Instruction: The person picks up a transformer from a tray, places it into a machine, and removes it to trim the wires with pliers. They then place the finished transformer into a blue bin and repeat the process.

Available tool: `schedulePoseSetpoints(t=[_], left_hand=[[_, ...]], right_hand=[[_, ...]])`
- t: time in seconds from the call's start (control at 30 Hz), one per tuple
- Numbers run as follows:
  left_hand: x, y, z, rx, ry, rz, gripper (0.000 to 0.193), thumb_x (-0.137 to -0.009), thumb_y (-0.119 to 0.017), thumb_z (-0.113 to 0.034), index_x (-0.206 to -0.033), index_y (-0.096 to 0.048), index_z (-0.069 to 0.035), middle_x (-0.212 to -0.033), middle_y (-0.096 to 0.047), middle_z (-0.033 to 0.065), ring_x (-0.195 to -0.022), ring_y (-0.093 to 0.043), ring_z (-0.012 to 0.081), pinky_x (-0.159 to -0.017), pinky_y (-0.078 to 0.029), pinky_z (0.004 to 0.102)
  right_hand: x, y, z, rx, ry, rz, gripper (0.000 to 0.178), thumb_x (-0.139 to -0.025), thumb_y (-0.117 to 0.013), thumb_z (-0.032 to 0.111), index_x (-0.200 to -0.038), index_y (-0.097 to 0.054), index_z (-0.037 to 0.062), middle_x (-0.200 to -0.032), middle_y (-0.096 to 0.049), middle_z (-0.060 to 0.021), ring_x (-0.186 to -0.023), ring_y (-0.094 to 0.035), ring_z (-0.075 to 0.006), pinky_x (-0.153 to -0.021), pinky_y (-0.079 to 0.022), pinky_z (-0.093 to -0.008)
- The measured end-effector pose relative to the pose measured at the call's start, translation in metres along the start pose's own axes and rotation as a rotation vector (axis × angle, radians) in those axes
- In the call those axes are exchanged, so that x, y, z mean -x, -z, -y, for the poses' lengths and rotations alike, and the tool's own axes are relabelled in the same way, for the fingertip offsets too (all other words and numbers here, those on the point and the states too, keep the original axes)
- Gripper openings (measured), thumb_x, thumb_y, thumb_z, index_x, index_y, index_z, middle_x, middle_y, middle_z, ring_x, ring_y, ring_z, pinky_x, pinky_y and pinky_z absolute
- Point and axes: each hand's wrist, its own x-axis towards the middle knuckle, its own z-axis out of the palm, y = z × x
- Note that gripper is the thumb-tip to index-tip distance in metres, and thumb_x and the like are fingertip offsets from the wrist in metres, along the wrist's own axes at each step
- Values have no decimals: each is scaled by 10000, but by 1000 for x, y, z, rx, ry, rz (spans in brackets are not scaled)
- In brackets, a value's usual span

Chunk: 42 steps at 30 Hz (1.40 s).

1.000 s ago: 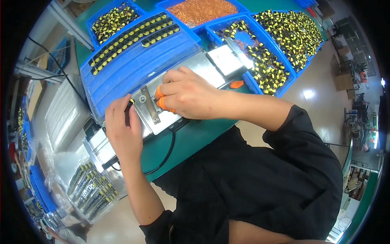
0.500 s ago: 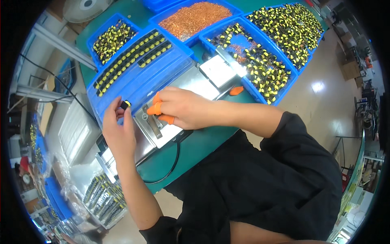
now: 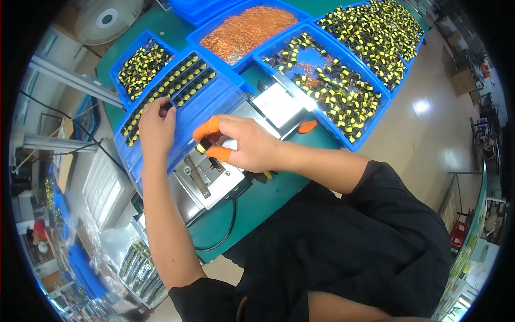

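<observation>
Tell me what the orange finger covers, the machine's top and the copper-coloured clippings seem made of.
Finger covers: probably rubber or latex; plain orange, close-fitting, without visible weave.
Machine top: likely bare metal, judging by its smooth, silvery, reflective surface.
Clippings: possibly copper, from their orange-brown colour, though a coating could look alike.

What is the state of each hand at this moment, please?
Left hand: closed, apparently holding a small dark part at the blue tray.
Right hand: closed, pinching a black-and-yellow part between orange-covered fingertips.
</observation>
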Motion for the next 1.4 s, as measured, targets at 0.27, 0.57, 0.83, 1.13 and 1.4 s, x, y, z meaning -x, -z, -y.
schedulePoseSetpoints(t=[0.27,0.57,0.83,1.13,1.4], left_hand=[[10,6,-3,43,-27,-66,316,-877,-668,-137,-1174,-644,-31,-1046,-642,121,-841,-638,227,-812,-521,344],[103,39,-68,590,354,267,265,-1001,-562,-179,-1164,-632,18,-913,-619,32,-778,-546,87,-719,-448,227],[113,39,-50,879,471,19,273,-970,-598,-126,-1201,-528,1,-945,-631,99,-819,-609,151,-772,-511,289],[85,53,-7,656,411,5,311,-1022,-540,-280,-1140,-602,0,-899,-641,108,-779,-624,157,-737,-513,292],[20,19,-4,-172,26,-171,334,-925,-652,-290,-1075,-680,7,-924,-630,147,-853,-595,264,-797,-467,350]], right_hand=[[-4,-1,0,-212,-134,-5,387,-859,-733,117,-1205,-582,27,-1040,-670,-76,-871,-626,-138,-843,-515,-299],[7,-11,-19,159,221,-102,388,-826,-772,214,-1123,-600,33,-979,-635,-103,-888,-632,-250,-803,-507,-374],[3,69,-5,561,399,-267,306,-843,-718,195,-1124,-656,91,-1057,-663,-91,-993,-618,-310,-870,-486,-434],[-18,231,-181,956,-600,-101,272,-894,-616,296,-1071,-692,104,-992,-718,-158,-942,-681,-337,-840,-521,-436],[-3,223,-188,723,-521,-226,258,-849,-702,143,-1070,-617,39,-1008,-702,-144,-964,-666,-320,-818,-517,-414]])
